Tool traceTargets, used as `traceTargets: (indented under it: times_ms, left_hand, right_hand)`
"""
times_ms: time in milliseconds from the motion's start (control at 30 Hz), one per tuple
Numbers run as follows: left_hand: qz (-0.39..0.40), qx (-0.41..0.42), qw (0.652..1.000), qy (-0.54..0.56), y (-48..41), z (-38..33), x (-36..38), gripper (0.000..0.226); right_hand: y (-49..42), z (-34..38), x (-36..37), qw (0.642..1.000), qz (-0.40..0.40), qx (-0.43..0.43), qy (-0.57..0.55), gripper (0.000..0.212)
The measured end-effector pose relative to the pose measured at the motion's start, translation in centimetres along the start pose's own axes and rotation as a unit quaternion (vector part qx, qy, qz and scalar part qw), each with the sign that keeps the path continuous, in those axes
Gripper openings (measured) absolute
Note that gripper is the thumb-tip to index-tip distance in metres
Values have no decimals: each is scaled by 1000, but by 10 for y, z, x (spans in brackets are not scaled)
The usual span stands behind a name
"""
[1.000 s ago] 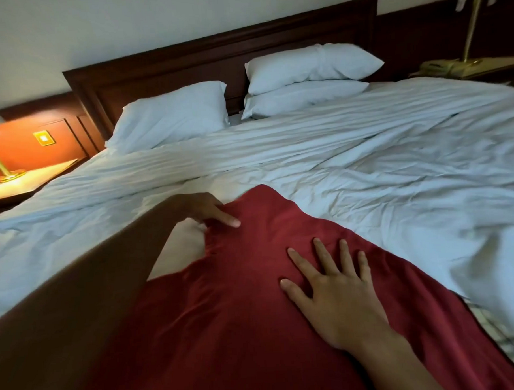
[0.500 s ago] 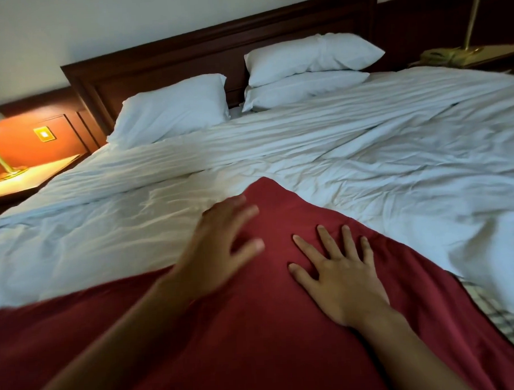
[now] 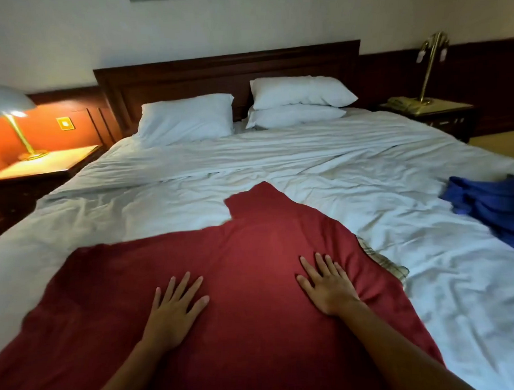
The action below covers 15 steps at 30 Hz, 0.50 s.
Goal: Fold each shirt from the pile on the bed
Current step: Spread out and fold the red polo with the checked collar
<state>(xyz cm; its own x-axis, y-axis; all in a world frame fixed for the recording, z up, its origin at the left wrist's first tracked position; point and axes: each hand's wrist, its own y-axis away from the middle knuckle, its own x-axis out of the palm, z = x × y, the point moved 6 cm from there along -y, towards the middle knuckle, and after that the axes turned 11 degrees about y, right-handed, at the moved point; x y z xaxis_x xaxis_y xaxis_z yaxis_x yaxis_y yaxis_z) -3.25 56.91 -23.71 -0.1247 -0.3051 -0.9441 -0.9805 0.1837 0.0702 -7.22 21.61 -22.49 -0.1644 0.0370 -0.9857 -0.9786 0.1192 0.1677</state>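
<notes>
- Progress looks early: you have the red shirt (image 3: pixel 253 283) spread flat across the near edge of the bed (image 3: pixel 307 169), around its middle, and no fold shows in it yet.
- Your left hand (image 3: pixel 174 313) lies palm down on the near middle of the shirt, fingers straight and spread, gripping nothing.
- Your right hand (image 3: pixel 327 289) presses flat on the shirt's right part, fingers straight and a little apart, with small creases bunched just beside its outer edge.
- One narrower part of the shirt reaches toward the headboard; you cannot tell from this view whether it is a sleeve or the collar end.
- A checked garment (image 3: pixel 385 260) peeks out from under the red shirt's right side, touching it; most of it is hidden.
- A blue garment (image 3: pixel 498 208) lies crumpled at the right edge of the bed, well apart from the red shirt, and looks unfolded.
- No folded shirt shows anywhere on the bed, so smoothing seems to be the step in hand. Every fold of this shirt is left to do, and the other two pieces after it.
</notes>
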Motion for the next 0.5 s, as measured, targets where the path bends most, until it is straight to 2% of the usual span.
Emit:
traceTargets:
  times_ms: [100,167,267,500]
  left_hand:
    - [3,-27,1000,7,45,12,-6,93]
    - [10,-45,999,10,67,16,-11,79]
    - [5,-63,998,11,96,26,-18,68]
    - [-40,-126,991,1,159,82,-38,70]
  right_hand:
    - [50,-14,5,1000,-12,19,15,75]
    - [73,-21,9,999,-13,30,22,65]
    - [99,-35,11,998,-10,55,38,66]
    - [139,-60,12,991,11,123,54,69]
